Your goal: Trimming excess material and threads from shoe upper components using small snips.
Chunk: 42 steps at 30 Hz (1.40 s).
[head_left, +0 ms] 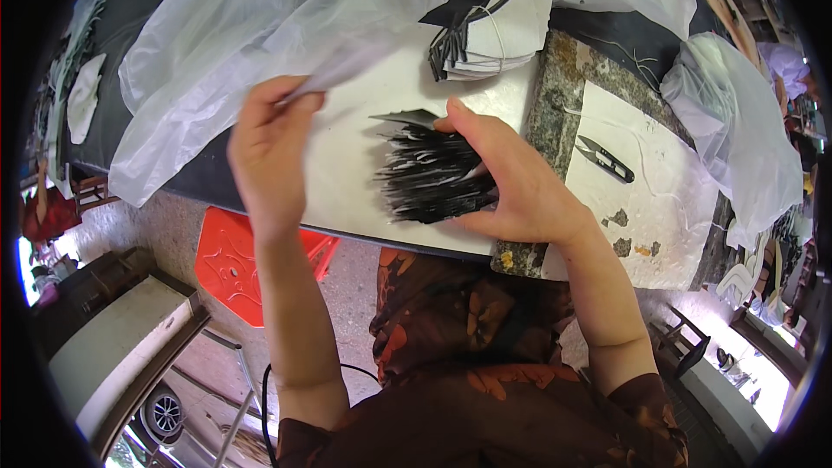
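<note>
My left hand (270,147) is raised over the left part of the white work surface (347,208), pinching a thin, pale flat piece (351,62) that is blurred by motion. Curled around a stack of thin black-edged pieces (429,173), my right hand (524,178) steadies it on the white surface. The stack's fanned edges point left, and a dark pointed piece sticks out at its top. Behind it lies a bundle of white pieces with black edges (498,43), tied with a band. The palm hides the stack's right side.
Thread snips (607,160) lie on a white sheet over a stained slab (555,95) at right. Translucent plastic bags (260,26) cover the back left, with more bags (737,130) at the right. A red plastic stool (227,264) stands below the table's front edge.
</note>
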{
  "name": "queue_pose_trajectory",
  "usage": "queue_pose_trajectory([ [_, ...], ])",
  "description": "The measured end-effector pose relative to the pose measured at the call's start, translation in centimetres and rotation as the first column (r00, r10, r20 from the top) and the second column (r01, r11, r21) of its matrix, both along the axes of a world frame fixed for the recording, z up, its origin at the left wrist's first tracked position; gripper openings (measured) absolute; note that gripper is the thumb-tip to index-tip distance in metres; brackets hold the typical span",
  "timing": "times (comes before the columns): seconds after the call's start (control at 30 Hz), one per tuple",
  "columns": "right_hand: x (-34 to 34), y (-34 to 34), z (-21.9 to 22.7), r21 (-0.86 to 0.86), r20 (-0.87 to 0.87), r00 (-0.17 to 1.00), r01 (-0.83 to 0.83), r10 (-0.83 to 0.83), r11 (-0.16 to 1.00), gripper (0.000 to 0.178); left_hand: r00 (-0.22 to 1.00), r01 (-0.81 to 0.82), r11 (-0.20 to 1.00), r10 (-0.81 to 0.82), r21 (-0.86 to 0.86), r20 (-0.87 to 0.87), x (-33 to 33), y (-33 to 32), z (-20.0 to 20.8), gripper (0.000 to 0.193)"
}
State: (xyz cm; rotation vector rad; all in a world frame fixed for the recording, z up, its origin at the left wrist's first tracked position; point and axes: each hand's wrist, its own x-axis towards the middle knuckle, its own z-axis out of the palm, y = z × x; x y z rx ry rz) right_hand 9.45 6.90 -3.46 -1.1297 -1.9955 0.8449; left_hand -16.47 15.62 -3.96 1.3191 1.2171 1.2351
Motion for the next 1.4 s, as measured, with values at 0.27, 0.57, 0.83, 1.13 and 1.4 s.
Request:
queue_pose_trajectory([
  [0.27,0.0,-1.3,0.6,-0.004,0.066,0.998,-0.003,0.003,1.0,0.111,0.852,0.499,0.826,-0.523,-0.262,-0.029,1.4,-1.2,-0.4,0.019],
  [0.57,0.4,-1.5,0.4,-0.167,-0.086,0.993,0.069,-0.084,0.984,0.101,0.711,0.675,0.715,-0.696,-0.181,-0.101,2.4,-3.7,2.4,0.074],
  [0.83,2.1,-2.3,2.5,-0.04,0.05,0.987,0.153,-0.151,0.987,0.066,0.635,0.628,0.778,-0.513,-0.001,-0.577,3.4,-5.3,1.7,0.104],
  [1.13,1.1,-5.1,1.2,0.057,0.053,0.871,0.485,-0.488,0.873,0.015,0.692,0.585,0.805,-0.433,0.098,-0.577,4.7,-7.2,1.3,0.113],
  [1.4,0.9,-5.0,1.8,-0.147,0.078,0.906,0.424,-0.417,0.894,0.019,0.728,0.572,0.814,-0.445,0.103,-0.522,5.1,-6.6,1.0,0.119],
])
